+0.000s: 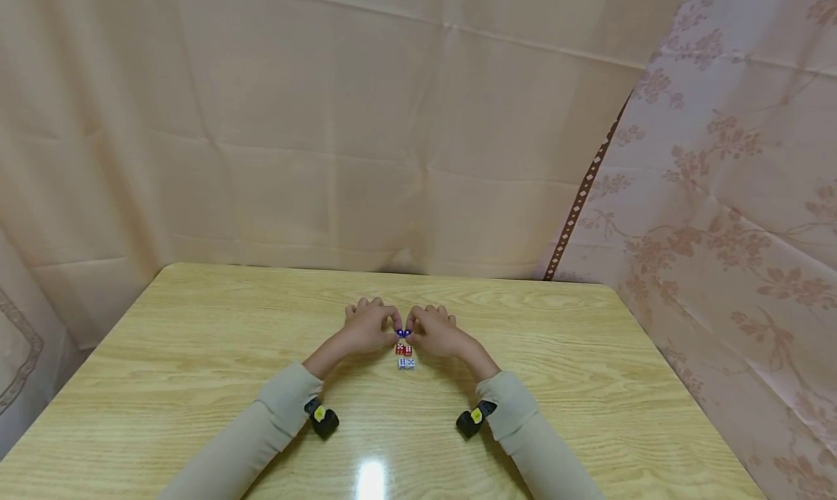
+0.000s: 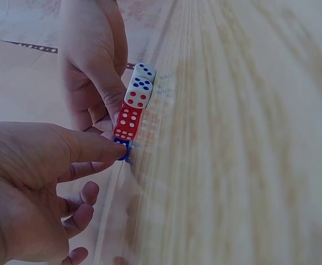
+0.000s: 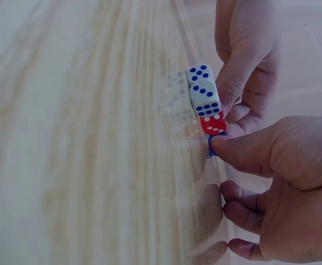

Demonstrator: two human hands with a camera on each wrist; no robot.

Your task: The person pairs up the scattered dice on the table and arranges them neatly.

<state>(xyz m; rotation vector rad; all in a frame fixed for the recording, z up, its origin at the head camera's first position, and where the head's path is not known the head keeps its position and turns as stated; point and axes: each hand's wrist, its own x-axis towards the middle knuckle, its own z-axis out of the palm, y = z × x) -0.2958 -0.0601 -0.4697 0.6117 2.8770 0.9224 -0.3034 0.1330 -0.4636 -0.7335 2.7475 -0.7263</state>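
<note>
Two small blue dice (image 1: 403, 333) with white pips sit side by side on the table. My left hand (image 1: 368, 327) pinches the left one between thumb and index finger, and my right hand (image 1: 437, 333) pinches the right one likewise. In the left wrist view, the thumb covers part of a blue die (image 2: 122, 149); in the right wrist view, a thumb hides most of another blue die (image 3: 213, 146). Nearer me lie two red dice (image 1: 404, 349) with white pips, then two white dice (image 1: 406, 364) in a neighbouring pair. Other fingers of both hands are loosely bent.
The wood-grain table (image 1: 248, 318) has a glossy top that reflects the dice. Beige cloth (image 1: 314, 122) hangs behind its far edge, with a floral curtain (image 1: 732, 216) at the right. Each wrist bears a black strap device (image 1: 322, 418) beside a pale sleeve.
</note>
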